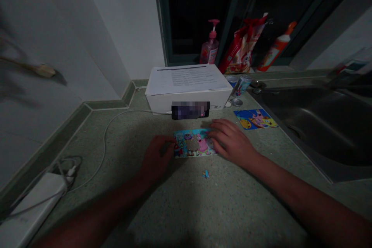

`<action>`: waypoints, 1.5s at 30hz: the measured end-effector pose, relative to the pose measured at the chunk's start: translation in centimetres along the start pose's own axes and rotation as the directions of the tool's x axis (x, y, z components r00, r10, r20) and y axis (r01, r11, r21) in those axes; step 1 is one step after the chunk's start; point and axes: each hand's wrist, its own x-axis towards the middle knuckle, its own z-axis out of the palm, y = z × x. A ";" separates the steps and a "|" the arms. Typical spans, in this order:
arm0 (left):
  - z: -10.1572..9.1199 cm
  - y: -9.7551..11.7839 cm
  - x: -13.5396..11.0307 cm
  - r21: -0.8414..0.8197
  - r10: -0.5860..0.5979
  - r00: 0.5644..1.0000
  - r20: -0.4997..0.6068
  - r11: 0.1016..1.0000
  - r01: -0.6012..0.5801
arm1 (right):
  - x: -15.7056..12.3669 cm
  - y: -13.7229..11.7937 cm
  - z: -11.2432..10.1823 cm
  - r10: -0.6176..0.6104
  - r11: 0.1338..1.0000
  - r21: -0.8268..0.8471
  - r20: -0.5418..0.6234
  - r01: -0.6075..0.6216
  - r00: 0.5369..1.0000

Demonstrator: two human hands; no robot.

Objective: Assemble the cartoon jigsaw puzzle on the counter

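A partly assembled jigsaw puzzle [202, 144] with colourful cartoon figures lies flat on the counter, with a gap in its middle that shows the counter. At its left edge is my left hand [157, 157], fingers curled, with thumb and index finger closed on that edge. My right hand [234, 141] rests over the right edge, its fingers stretched out and somewhat apart. Its fingertips cover part of the puzzle there. A few loose puzzle pieces [206, 173] lie nearer to me, below the puzzle. To the right is a cartoon picture card [255, 119].
Behind the puzzle, a phone [190, 111] with a cable leans on a white box [162, 102]. A can [241, 86] stands by the box. The sink [314, 131] is at right, a power strip [40, 201] at left. A pump bottle [209, 50] stands by the window.
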 end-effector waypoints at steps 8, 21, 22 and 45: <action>0.1 -0.1 0.0 0.006 0.010 1.000 -0.003 1.000 -0.010 | 0.1 -2.2 -1.6 -0.136 0.989 -0.029 0.158 0.142 0.978; -0.1 0.1 0.0 0.020 0.019 1.000 0.002 1.000 -0.019 | -0.3 -5.0 -2.5 -0.113 0.983 0.182 0.514 0.021 0.851; -0.1 0.1 0.0 0.022 0.019 1.000 0.004 1.000 -0.019 | -0.2 -5.2 -2.5 -0.096 0.984 0.179 0.524 0.001 0.846; -0.1 0.3 0.1 0.044 0.037 0.999 0.012 0.998 -0.037 | -0.6 -5.8 -1.8 -0.008 0.961 0.239 0.523 -0.137 0.852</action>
